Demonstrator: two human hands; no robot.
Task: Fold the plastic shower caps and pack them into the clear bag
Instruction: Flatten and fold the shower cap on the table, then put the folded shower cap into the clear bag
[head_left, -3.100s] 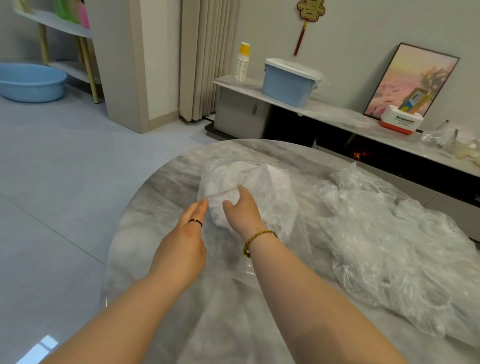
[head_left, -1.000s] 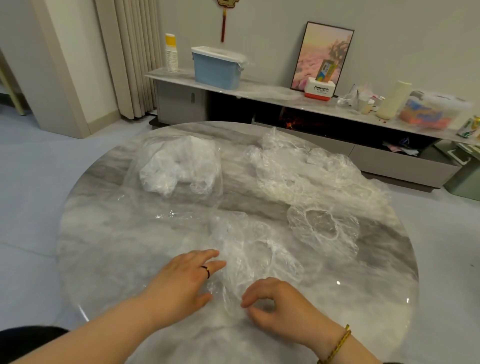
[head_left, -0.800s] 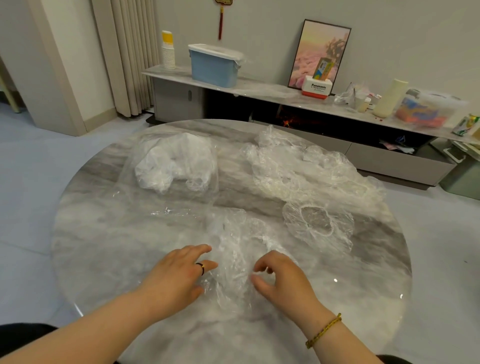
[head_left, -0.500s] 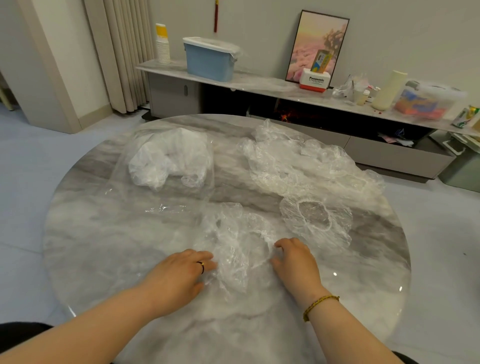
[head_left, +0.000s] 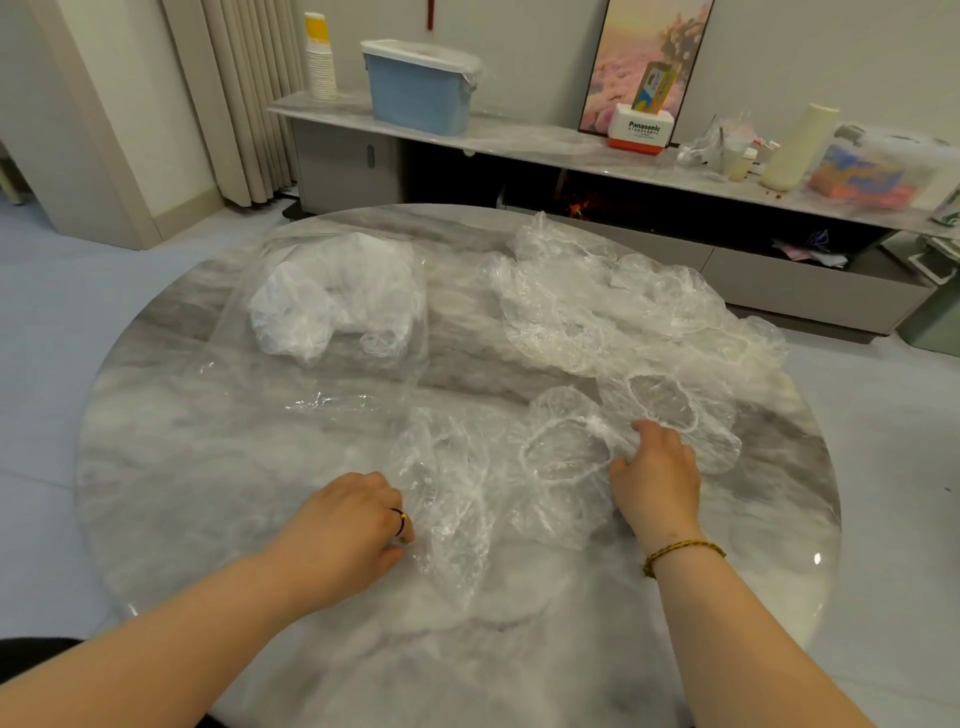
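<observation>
A crinkled clear shower cap (head_left: 498, 473) lies stretched flat on the round marble table (head_left: 208, 467) in front of me. My left hand (head_left: 348, 519) pinches its left edge, fingers curled on the plastic. My right hand (head_left: 657, 478) grips its right edge near the elastic rim. A loose pile of several more caps (head_left: 613, 306) lies at the back right, one cap (head_left: 670, 410) spread just beyond my right hand. The clear bag (head_left: 332, 306), holding folded white caps, lies at the back left.
Behind the table runs a low marble sideboard (head_left: 545, 145) with a blue lidded bin (head_left: 418, 85), stacked paper cups (head_left: 319, 57), a framed picture (head_left: 644, 57) and small clutter. Curtains and pale floor are on the left.
My hands left the clear bag and came to a loose cap at the front. Over the last second they moved apart, the right going rightward, spreading the cap flat.
</observation>
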